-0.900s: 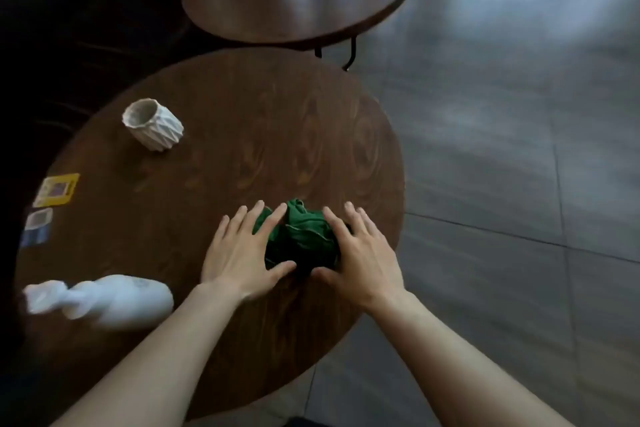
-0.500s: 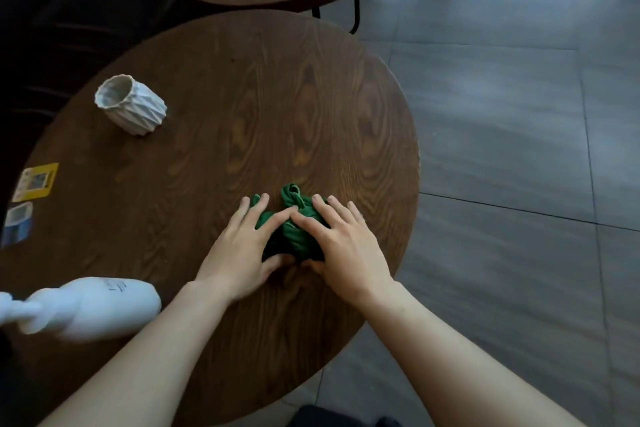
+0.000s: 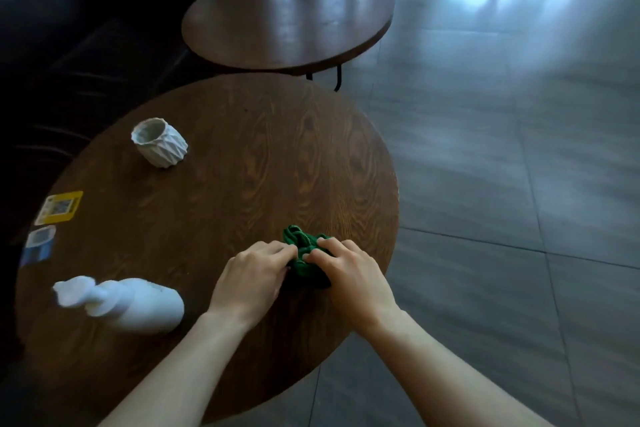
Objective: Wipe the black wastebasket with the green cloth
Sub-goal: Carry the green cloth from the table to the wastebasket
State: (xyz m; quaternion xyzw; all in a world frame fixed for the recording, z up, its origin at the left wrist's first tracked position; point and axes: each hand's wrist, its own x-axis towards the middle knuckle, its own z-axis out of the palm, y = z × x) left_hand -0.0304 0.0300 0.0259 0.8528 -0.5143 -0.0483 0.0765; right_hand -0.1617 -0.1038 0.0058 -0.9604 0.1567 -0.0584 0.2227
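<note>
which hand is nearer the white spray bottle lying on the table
Left. The left hand lies just right of the white spray bottle, fingers on the green cloth. The right hand is beyond the cloth, farther away.

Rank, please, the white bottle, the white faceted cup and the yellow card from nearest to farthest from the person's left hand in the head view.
From the left hand:
1. White bottle, lying on its side to the hand's left.
2. White faceted cup, upright, toward the table's far left.
3. Yellow card, flat at the left edge.
</note>
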